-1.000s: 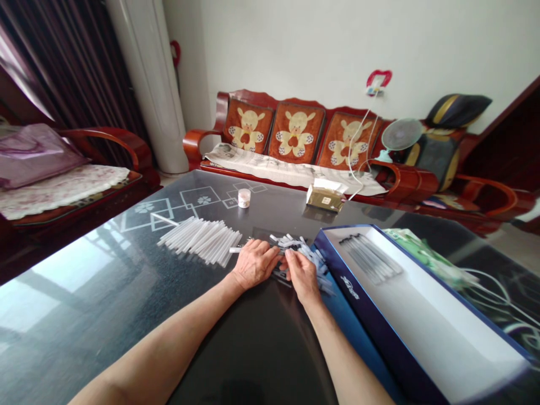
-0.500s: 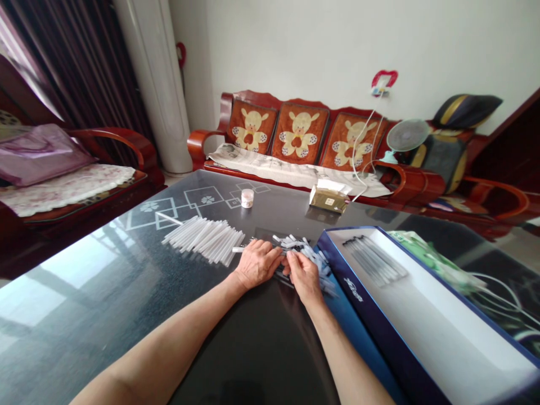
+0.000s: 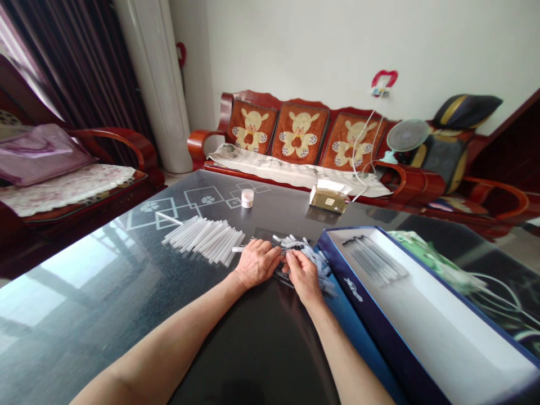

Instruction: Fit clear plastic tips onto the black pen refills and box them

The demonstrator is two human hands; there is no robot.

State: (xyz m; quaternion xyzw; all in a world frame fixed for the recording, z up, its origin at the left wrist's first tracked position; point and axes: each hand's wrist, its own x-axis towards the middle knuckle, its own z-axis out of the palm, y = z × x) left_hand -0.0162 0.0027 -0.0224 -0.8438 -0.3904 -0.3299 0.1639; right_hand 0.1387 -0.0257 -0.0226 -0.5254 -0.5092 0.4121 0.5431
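Low over the dark surface [image 3: 253,349], fingers of the left hand [image 3: 259,261] wrap a pale tube [image 3: 237,250], presumably steadying it; the right hand [image 3: 302,274] seems to pinch its other end, tube pile [image 3: 202,239] handily close.

Left of the blue box [image 3: 367,315], we see two bare forearms [image 3: 181,337] narrowing toward the wrists [image 3: 241,282], the left hand [image 3: 259,263] and right hand [image 3: 304,275] equally bare.

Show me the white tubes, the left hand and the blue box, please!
White tubes [image 3: 205,240], head view: middle of the pile.
Left hand [image 3: 258,263], head view: back of the hand.
Blue box [image 3: 442,318], head view: bare white floor inside.
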